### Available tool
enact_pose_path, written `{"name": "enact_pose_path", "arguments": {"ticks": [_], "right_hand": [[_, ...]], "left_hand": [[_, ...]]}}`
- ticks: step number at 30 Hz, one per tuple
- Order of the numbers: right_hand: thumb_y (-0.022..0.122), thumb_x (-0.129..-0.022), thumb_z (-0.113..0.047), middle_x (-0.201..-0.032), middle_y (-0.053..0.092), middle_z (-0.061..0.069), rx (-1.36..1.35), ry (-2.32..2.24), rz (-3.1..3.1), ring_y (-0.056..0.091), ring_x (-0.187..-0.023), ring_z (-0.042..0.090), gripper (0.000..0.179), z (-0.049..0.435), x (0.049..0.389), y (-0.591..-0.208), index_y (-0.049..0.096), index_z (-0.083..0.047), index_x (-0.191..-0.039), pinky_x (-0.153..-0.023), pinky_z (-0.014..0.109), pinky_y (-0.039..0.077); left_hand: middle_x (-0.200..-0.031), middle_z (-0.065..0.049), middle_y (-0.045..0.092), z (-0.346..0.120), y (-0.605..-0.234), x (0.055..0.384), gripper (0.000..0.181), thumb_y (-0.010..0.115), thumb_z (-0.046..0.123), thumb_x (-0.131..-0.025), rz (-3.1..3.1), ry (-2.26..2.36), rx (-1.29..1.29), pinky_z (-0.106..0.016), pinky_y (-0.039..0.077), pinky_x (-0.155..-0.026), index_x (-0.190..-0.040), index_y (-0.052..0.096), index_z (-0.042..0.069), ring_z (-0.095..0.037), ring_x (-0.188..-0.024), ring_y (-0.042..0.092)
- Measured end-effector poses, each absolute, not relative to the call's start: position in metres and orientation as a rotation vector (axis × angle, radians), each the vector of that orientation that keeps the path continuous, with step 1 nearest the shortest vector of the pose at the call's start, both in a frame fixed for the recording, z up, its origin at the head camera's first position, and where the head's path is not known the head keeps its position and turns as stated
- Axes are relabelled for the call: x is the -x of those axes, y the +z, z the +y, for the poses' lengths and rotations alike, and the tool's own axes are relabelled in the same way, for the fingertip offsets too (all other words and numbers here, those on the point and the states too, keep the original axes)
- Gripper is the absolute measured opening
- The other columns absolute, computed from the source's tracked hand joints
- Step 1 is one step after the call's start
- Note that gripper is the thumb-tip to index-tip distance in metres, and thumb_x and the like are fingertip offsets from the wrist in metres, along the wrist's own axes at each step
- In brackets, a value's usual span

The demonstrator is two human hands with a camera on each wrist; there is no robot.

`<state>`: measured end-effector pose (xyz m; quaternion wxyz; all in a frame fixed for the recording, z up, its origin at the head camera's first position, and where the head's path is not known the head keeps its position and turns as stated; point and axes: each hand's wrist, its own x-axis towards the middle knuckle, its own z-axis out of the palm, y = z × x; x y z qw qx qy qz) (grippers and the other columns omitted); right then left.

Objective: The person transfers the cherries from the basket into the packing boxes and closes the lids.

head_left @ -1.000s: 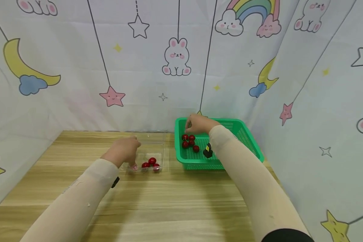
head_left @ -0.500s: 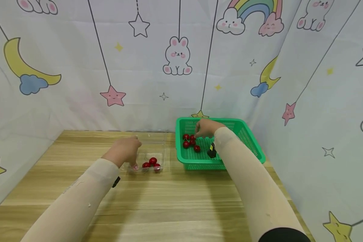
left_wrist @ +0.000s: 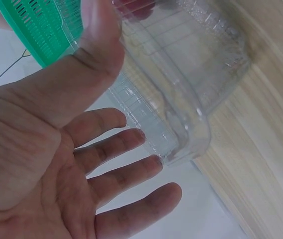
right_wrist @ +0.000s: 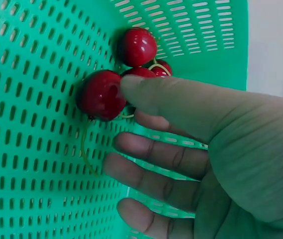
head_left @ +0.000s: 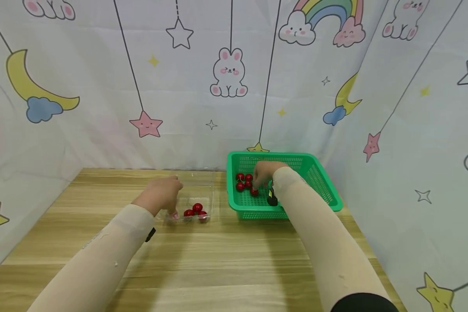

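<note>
My left hand (head_left: 160, 195) holds the left end of a clear plastic box (head_left: 193, 200), thumb over the near side and fingertips right at the rim. Three red cherries (head_left: 197, 207) lie in that box. Inside a green basket (head_left: 242, 207), my right hand (head_left: 266, 173) reaches down over several more cherries (head_left: 240, 186). In the right wrist view the thumb tip overlaps the edge of the nearest cherry (right_wrist: 99, 95), whose stem trails along the basket floor. The index fingertip lies partly hidden behind the thumb, and the other fingers (right_wrist: 146, 174) are spread loosely.
Box and basket stand side by side at the back of the wooden table (head_left: 218, 264). Behind them hangs a white curtain (head_left: 187, 86) with cartoon prints, which also runs along the right side. The basket's holed walls rise around the right hand.
The right hand has moved right from the basket's back left, then down toward the nearest cherry. My left hand and the plastic box stay in place.
</note>
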<state>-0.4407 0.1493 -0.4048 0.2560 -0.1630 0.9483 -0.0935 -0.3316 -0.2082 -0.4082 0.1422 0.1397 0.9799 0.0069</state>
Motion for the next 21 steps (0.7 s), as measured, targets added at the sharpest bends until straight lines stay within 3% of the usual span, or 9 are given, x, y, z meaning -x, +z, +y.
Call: {"name": "enact_pose_path", "arguments": {"ticks": [9,14,21], "right_hand": [[0.088,-0.103,-0.031,-0.101,0.087,0.014,0.445,-0.225,2.536,0.086,-0.101,0.024,0.033,0.137,0.446,-0.410,0.078,-0.011,-0.079,-0.067,0.037,0.060],[0.089,-0.102,-0.027,-0.091,0.085,0.014,0.428,-0.249,2.505,0.086,-0.096,0.020,0.043,0.135,0.447,-0.411,0.066,-0.016,-0.067,-0.067,0.037,0.058],[0.088,-0.102,-0.021,-0.077,0.078,0.009,0.431,-0.290,2.494,0.085,-0.091,0.020,0.049,0.135,0.446,-0.411,0.060,-0.018,-0.062,-0.063,0.035,0.056]], "left_hand": [[-0.156,-0.020,0.064,-0.210,-0.409,0.330,0.098,0.108,0.031,-0.077,2.840,0.014,-0.417,-0.061,0.061,-0.112,-0.159,0.064,0.002,-0.042,-0.134,0.071],[-0.154,-0.019,0.066,-0.211,-0.411,0.331,0.095,0.108,0.028,-0.078,2.845,0.024,-0.415,-0.059,0.063,-0.109,-0.158,0.065,0.002,-0.038,-0.128,0.072],[-0.158,-0.021,0.064,-0.211,-0.411,0.330,0.095,0.108,0.028,-0.077,2.849,0.029,-0.409,-0.060,0.062,-0.110,-0.158,0.065,0.002,-0.040,-0.132,0.071]]}}
